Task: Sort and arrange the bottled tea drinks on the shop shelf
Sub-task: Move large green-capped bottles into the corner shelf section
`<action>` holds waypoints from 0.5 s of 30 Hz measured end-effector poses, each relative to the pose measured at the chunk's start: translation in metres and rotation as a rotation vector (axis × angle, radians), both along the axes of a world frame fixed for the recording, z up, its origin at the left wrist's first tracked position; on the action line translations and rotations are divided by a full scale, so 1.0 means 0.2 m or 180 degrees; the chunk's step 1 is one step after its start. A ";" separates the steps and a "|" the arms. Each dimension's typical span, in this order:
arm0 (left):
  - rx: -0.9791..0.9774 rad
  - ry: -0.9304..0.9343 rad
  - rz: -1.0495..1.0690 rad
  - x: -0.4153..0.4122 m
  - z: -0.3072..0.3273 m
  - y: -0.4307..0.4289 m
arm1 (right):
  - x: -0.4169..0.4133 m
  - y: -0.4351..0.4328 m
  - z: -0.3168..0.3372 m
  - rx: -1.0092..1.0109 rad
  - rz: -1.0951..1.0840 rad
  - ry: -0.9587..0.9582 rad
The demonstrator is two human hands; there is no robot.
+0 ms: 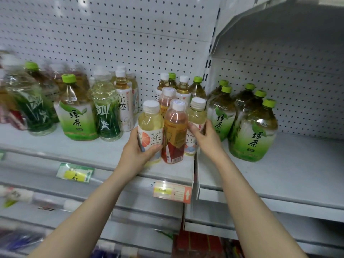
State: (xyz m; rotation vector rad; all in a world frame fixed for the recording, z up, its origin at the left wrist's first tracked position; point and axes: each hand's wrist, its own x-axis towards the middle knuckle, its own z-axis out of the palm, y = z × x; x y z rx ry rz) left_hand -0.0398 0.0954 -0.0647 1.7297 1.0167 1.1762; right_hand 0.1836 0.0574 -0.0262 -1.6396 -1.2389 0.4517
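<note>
Head view, shop shelf [104,151] with pegboard back, split into two bays at an upright [208,75]. Noted in right bay: cluster of large green tea bottles [253,131], green-capped, upright, packed close. Noted in left bay: further large green-capped bottles mixed with slimmer white-capped ones, blurred at far left.

Found at front edge of left bay, just beside the bay gap: three small white-capped bottles abreast, namely grapefruit-label bottle [150,127], amber bottle [175,131] between, and second pale bottle [195,123], with more small bottles standing behind. Lifted or resting on shelf: not determinable.

Hands: left hand [137,151] curled round grapefruit-label bottle, low on its label; right hand [204,135] wrapped round second pale bottle, thumb to the front. Amber bottle squeezed between the two, gripped by neither. Price tag [172,191] on shelf lip below.

Judged step: shifting or squaring this mixed trio as one block. Sorting judged unfinished, amber and pale kinds interleaved. Next move calls for even inward pressure, bases level, well back from front lip. Risk: amber bottle slipping out or tipping on any loss of pressure.
</note>
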 end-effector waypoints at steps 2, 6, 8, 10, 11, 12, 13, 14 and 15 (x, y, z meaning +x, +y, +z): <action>-0.0062 -0.0166 0.0031 0.00 0.00 0.00 | 0.01 -0.01 -0.02 0.0113 -0.0279 0.0032; -0.0250 -0.0728 0.0125 0.01 0.04 -0.03 | 0.00 -0.11 -0.02 0.0549 -0.0630 0.0717; -0.0380 -0.1105 0.0161 0.00 0.08 -0.05 | 0.00 -0.18 0.03 0.0689 -0.0653 0.0830; -0.0496 -0.1332 0.0162 -0.03 0.11 -0.06 | -0.01 -0.23 0.08 0.0730 -0.0530 0.0977; -0.0530 -0.1386 0.0138 -0.05 0.12 -0.07 | -0.02 -0.25 0.11 0.0728 -0.0438 0.1081; -0.0547 -0.1396 0.0115 -0.07 0.13 -0.09 | -0.04 -0.26 0.13 0.0704 -0.0297 0.1181; -0.0561 -0.1393 0.0089 -0.09 0.13 -0.11 | -0.07 -0.27 0.14 0.0663 -0.0136 0.1278; -0.0569 -0.1379 0.0066 -0.11 0.13 -0.13 | -0.09 -0.28 0.15 0.0626 0.0022 0.1365; -0.0578 -0.1369 0.0048 -0.14 0.12 -0.15 | -0.12 -0.29 0.16 0.0586 0.0164 0.1455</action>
